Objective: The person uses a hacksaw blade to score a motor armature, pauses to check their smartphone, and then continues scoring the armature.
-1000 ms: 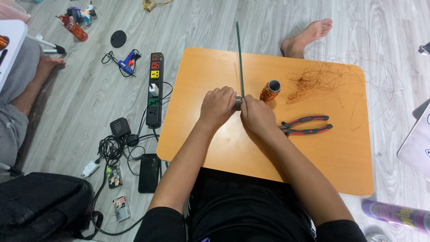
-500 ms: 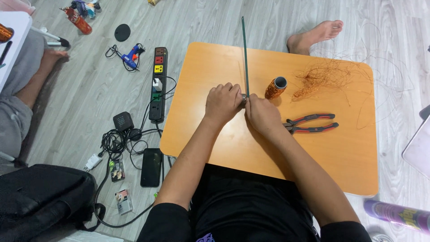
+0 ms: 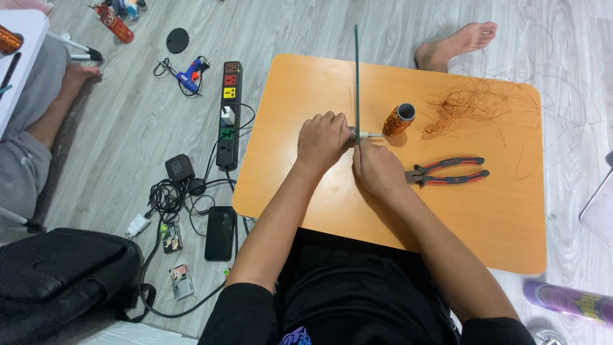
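rod: thin green rod [image 3: 356, 76] rises from between the hands, long axis running away across the counter [image 3: 319, 83].
left hand [image 3: 322, 140]: closed on a small grey piece at the rod's base.
right hand [image 3: 378, 167]: pinching the rod's near end, nearer to it.

I see my left hand [image 3: 322, 142] and right hand [image 3: 378, 169] close together on the orange surface [image 3: 383, 217]. My right hand holds a thin green rod [image 3: 357, 76] that points away from me. A spool [image 3: 399, 119] stands near, pliers [image 3: 447, 172] lie beside my right hand.
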